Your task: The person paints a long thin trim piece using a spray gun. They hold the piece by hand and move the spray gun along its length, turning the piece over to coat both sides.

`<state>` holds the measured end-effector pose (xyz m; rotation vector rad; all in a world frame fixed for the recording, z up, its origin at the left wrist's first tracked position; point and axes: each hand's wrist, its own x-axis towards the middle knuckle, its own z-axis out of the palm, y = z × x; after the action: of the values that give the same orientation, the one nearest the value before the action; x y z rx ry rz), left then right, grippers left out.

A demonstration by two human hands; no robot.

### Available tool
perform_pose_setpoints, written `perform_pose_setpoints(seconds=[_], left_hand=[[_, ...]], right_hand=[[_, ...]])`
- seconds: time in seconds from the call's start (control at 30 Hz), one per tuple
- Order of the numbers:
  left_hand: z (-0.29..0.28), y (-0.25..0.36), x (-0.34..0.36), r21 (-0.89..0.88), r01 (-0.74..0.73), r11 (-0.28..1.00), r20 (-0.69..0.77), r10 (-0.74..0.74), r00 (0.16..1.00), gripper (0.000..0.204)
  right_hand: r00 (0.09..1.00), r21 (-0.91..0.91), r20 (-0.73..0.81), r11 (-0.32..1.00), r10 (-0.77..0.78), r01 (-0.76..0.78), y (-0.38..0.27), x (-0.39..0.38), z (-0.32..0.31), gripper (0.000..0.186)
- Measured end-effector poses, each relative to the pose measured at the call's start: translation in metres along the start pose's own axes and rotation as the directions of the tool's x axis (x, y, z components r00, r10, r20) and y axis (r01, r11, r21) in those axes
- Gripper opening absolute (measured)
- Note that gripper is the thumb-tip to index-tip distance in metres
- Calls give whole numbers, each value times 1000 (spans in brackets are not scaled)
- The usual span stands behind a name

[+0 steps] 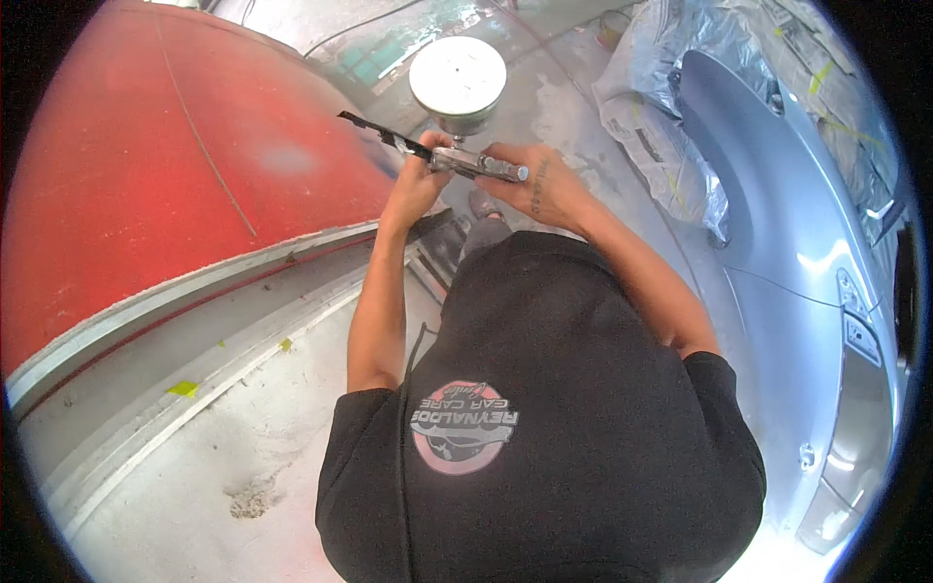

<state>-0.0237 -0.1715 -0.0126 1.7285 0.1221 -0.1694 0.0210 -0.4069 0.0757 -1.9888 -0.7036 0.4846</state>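
A spray gun (pixel 470 162) with a round, white-topped cup (pixel 457 76) is held in front of my body, cup upward. My right hand (pixel 544 185) is closed around its handle side, fingers partly hidden by the gun. At the gun's other end, my left hand (pixel 416 189) is closed, its fingers touching the metal body. Out of that hand, toward the far left, sticks a narrow, flat black strip (pixel 384 134) with pale patches. Where the strip meets the fingers and gun is too small to make out.
A red car panel (pixel 155 146) fills the left, above a whitish sill with bits of yellow-green tape (pixel 183 388). On the right lie a blue-silver car body panel (pixel 777 214) and crumpled plastic sheeting (pixel 656 155). A cable (pixel 360 24) crosses the stained floor (pixel 559 107).
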Motion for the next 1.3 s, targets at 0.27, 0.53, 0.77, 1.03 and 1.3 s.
perform_pose_setpoints(seconds=[0.27,0.53,0.77,1.03,1.3], left_hand=[[-4,10,0,7,-43,999,-5,43,999,30],[-9,13,5,-113,-114,987,-9,114,993,24],[-18,43,0,-274,-106,956,-18,105,994,24],[-7,54,7,-461,-230,857,-87,214,973,5],[-5,56,23,-306,-474,826,-309,385,870,40]], right_hand=[[991,109,11,985,132,-132,4,-3,0,24],[996,101,-1,990,95,-94,13,-7,-1,26],[996,8,0,996,92,-92,22,-5,5,28],[999,-5,-22,999,45,-45,26,6,9,30],[998,-9,-19,998,57,-57,30,6,8,30]])
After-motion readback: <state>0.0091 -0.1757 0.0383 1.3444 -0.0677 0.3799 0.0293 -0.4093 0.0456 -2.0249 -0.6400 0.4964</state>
